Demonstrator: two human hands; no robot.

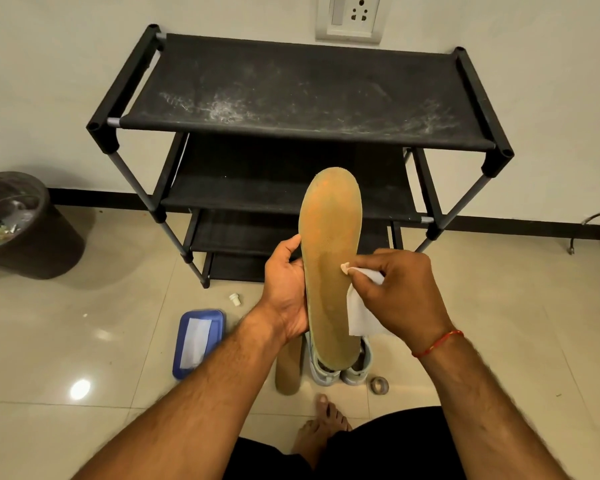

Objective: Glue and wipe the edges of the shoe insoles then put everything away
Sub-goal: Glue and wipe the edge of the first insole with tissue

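Left hand (286, 292) grips the insole (329, 258) by its left edge. The thumb shows on the front, while the fingers are behind it and hidden. Right hand (400, 296) pinches a white wipe (359, 315) with curled fingers and presses it against the insole's right edge. The wipe's tail hangs below the palm.

The insole is upright between the hands, toe end up and tan face toward the camera. Its heel end overlaps the pale shoes (340, 367) on the floor under the hands, so their openings are mostly covered. A second insole (286, 370) lies on the floor below the left wrist, its upper part hidden by that wrist.

- **Left of the left forearm:** a blue wipe pack (198, 341).
- **Just beyond the pack:** a small white piece (235, 299), too small to identify.
- **Below the right wrist:** a small roll (379, 385), material unclear.
- **Beyond the hands:** a black shoe rack (291, 95), its lower shelves partly blocked by the insole.
- **Far left:** a dark bin (25, 223), cut off by the frame edge.
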